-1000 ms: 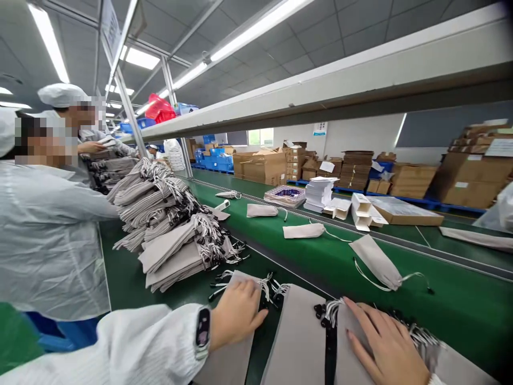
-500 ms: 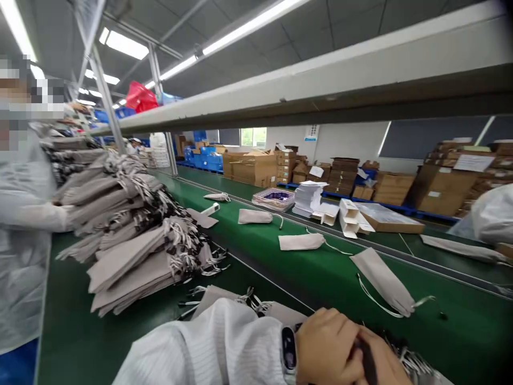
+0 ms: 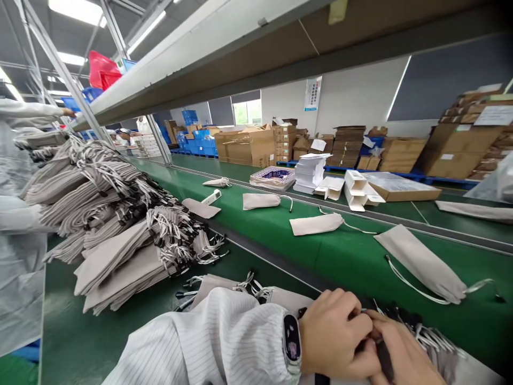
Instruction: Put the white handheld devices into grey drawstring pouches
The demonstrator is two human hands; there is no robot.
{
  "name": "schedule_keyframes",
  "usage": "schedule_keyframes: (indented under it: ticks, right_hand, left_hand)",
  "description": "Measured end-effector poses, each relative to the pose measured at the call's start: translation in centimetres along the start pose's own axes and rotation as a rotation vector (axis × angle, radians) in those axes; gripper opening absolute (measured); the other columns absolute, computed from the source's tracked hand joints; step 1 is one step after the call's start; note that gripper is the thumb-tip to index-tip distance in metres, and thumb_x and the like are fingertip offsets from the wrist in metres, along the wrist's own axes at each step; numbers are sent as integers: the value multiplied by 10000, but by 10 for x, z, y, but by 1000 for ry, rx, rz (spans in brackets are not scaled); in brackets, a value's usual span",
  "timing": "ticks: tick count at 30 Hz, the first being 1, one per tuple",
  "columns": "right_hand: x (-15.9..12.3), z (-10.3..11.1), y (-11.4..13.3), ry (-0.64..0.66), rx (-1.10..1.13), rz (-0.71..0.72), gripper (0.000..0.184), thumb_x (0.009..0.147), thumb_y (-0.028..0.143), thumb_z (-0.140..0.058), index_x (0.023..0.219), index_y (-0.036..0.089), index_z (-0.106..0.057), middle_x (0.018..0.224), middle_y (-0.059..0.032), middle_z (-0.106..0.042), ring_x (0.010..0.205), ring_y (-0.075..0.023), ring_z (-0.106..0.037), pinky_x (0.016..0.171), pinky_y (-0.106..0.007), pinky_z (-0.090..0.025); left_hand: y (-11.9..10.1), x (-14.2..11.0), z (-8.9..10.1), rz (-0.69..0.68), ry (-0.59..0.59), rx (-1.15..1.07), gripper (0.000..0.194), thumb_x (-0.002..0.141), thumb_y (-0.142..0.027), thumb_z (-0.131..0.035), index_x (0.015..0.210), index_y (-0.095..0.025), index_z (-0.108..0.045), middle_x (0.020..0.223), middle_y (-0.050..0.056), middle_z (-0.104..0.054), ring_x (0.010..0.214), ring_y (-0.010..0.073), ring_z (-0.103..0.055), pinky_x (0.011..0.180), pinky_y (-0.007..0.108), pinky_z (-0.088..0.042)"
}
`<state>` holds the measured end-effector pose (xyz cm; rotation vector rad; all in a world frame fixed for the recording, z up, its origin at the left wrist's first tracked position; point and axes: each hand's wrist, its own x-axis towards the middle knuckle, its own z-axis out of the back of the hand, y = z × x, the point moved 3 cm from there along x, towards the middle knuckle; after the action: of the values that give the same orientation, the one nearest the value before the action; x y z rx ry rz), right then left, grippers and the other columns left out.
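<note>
My left hand (image 3: 339, 334), in a white striped sleeve with a fitness band (image 3: 292, 342) on the wrist, is closed with its fingers bent. Against it, my right hand (image 3: 404, 350) is closed too, the fingertips of both meeting. A dark bit shows between them, but what they hold is mostly hidden. Under and around the hands lie grey drawstring pouches (image 3: 218, 283), with white cords (image 3: 436, 339) bunched at the right. Left of my arm rises a big heap of stacked grey pouches (image 3: 116, 262) with black-tipped cords.
Single filled pouches (image 3: 425, 262) lie along the green conveyor belt (image 3: 264, 230), near a white stick-like device (image 3: 211, 197). Beyond stand a basket (image 3: 272, 179), stacked white papers (image 3: 310, 171) and white boxes (image 3: 356, 190). A shelf (image 3: 224, 59) overhangs the belt. A co-worker's sleeve (image 3: 24, 214) is at the left.
The view has turned and dipped slightly, and the belt's pouches appear farther right. My hands remain together, with the fingers shifted and the dark bit now less visible.
</note>
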<state>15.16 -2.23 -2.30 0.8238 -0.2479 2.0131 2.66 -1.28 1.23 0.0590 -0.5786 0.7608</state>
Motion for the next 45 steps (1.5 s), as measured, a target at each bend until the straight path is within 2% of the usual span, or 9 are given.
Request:
schedule_keyframes:
  ticks: [2,4,11,23,45]
  right_hand:
    - [4,5,6,-2,-16,-4,165,751,263,-365,877,199,-450,841,-98,-585,719,-197,-586,551,-274,-485]
    - [6,6,8,5,-24,49,183,744,247,-381,903,193,-455,829,-84,-583,718,-187,-572,565,-265,-473]
    - [4,4,4,76,-46,150,198,740,215,-402,925,175,-461,866,-84,-563,767,-192,-534,644,-286,-442]
    - [7,5,10,107,22,86,155,778,200,-342,891,152,-438,880,-107,-530,790,-202,-492,675,-337,-415]
    - [4,6,8,92,51,96,146,782,200,-339,877,147,-436,863,-106,-519,772,-201,-476,667,-344,-396]
  left_hand:
    - [0,0,0,-1,-17,-13,137,667,-276,-418,661,-154,-481,716,34,-382,645,138,-391,572,262,-342]
    - [0,0,0,1,-19,-17,140,671,-270,-414,653,-151,-486,714,33,-379,642,136,-385,574,263,-334]
    - [0,0,1,-21,-29,6,165,681,-276,-405,630,-151,-498,709,26,-379,628,133,-365,563,265,-316]
    - [0,0,1,-20,-21,11,160,691,-276,-413,647,-149,-500,733,31,-414,636,137,-376,583,271,-330]
    - [1,0,1,-19,19,37,160,707,-287,-414,671,-153,-495,747,28,-412,643,136,-377,594,271,-321]
